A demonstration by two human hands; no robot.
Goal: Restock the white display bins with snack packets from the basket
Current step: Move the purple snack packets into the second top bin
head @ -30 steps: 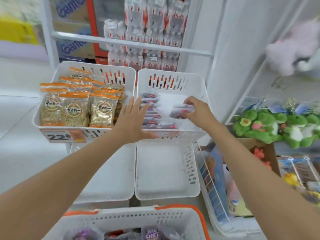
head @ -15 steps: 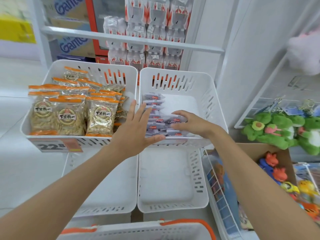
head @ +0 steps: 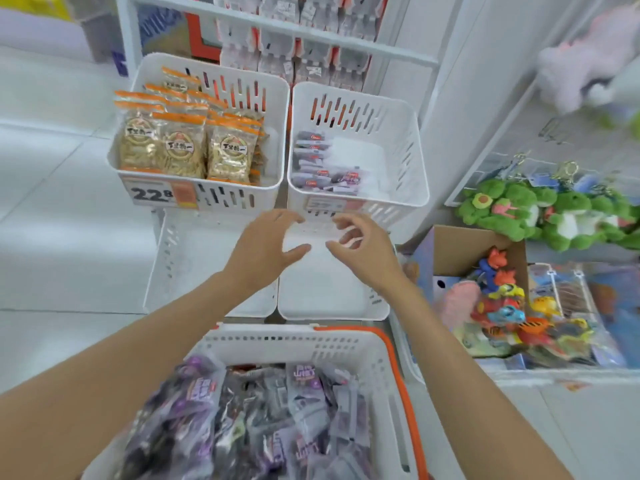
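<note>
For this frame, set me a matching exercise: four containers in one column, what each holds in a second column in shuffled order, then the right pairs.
Containers
1. upper left bin
2. upper right bin
3. basket
4. cardboard box

Contents
A. purple packets
B. small toy figures
C. orange-topped packets
D. grey packets along its left side

Pairs: 1-C, 2-D, 3-A, 4-B

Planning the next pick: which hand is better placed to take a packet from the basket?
Probably the left hand: both hands are empty, but it hangs in line with the packets in the basket; the right hand sits nearer its orange edge.
</note>
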